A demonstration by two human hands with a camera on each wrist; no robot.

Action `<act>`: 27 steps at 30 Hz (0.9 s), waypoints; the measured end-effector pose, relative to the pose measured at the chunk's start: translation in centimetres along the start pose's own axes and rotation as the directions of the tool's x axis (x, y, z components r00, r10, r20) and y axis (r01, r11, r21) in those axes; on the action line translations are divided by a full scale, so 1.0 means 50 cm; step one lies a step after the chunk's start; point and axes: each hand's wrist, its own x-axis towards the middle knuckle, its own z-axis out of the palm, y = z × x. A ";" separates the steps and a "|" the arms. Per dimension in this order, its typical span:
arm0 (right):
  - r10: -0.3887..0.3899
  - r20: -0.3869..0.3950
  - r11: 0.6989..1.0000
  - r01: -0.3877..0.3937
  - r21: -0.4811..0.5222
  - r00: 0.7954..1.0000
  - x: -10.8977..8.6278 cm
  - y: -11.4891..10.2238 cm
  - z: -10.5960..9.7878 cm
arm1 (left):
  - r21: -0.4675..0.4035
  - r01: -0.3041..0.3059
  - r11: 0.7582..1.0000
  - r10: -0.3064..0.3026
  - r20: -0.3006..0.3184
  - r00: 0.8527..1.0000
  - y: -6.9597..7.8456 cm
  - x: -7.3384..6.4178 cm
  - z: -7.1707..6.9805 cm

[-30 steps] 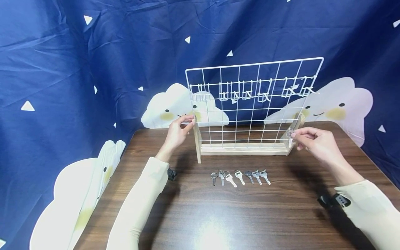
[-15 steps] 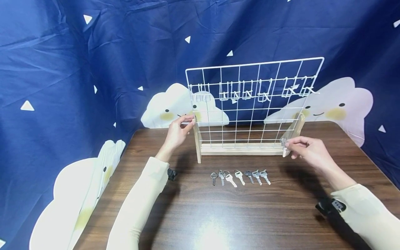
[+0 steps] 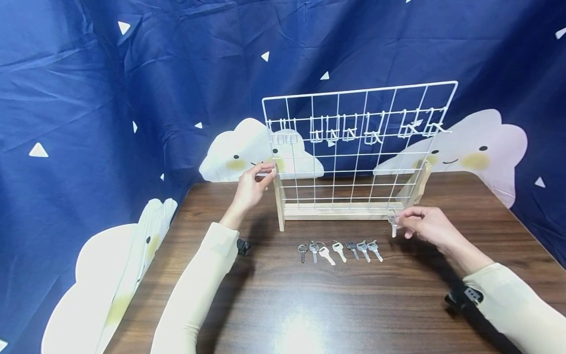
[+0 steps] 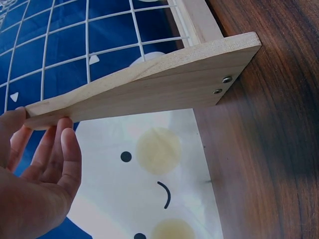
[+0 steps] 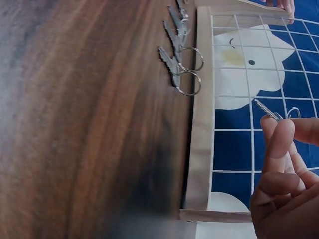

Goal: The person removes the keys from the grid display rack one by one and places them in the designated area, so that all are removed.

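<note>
A silver key with a ring is pinched between thumb and fingers of my right hand, in front of the rack's lower right corner. In the right wrist view the key points up and left from the fingertips. My left hand grips the top of the wooden side support at the rack's left, thumb on one side and fingers on the other. The white wire grid rack leans back in its wooden base. Several keys with rings lie in a row on the table before it.
White wire hooks hang along the upper part of the grid, several of them. The dark wood-grain table carries everything. Behind it hangs a blue curtain printed with clouds and triangles.
My right hand has moved left and down toward the table with the key, from beside the right support to before the base. My left hand stays at its support.
</note>
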 end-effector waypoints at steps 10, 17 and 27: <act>0.050 0.072 0.998 -0.047 -0.038 0.996 0.000 0.024 0.021 | 0.001 0.005 1.000 -0.005 0.002 1.000 0.001 0.000 -0.001; 0.086 0.124 0.995 -0.078 -0.068 0.989 0.004 0.040 0.031 | -0.006 0.006 1.000 -0.006 0.003 1.000 0.003 -0.001 -0.001; 0.132 0.149 0.987 -0.116 -0.112 0.980 0.009 0.060 0.048 | 0.006 0.005 1.000 -0.005 0.000 1.000 0.003 0.000 -0.001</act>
